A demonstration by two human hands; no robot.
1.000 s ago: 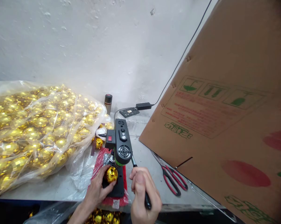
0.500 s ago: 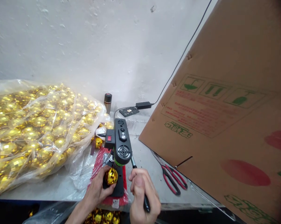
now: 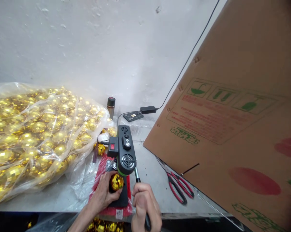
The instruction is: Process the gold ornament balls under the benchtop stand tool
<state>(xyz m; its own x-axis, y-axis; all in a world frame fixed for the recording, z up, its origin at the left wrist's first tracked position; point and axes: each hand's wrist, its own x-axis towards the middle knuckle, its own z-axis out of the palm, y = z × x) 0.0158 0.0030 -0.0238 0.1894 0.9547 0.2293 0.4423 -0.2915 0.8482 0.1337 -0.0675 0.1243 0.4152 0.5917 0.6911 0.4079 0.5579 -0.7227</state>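
Observation:
Between the thumb and fingers of my left hand (image 3: 103, 190) is a shiny gold mirror-tiled ball (image 3: 117, 182). The ball sits over the black base (image 3: 121, 201) of a small bench drill press, just under the front of its black head (image 3: 126, 149). My right hand (image 3: 147, 206) is wrapped round the black-gripped lever (image 3: 137, 175) on the press's right side. A red switch (image 3: 112, 146) shows on the box at the left of the head. The head hides the tool above the ball.
On the left lies a big clear plastic bag (image 3: 46, 132) full of gold balls. A large cardboard box (image 3: 220, 96) leans in from the right, with red-handled scissors (image 3: 180, 187) beside it. Behind the press are a bottle (image 3: 111, 106) and a power adapter (image 3: 148, 110). More gold balls (image 3: 105, 225) lie below the table edge.
My right hand and the lever grip have moved slightly down and toward me. The press head sits a little lower in view. My left hand keeps hold of the ball, which has shifted slightly right.

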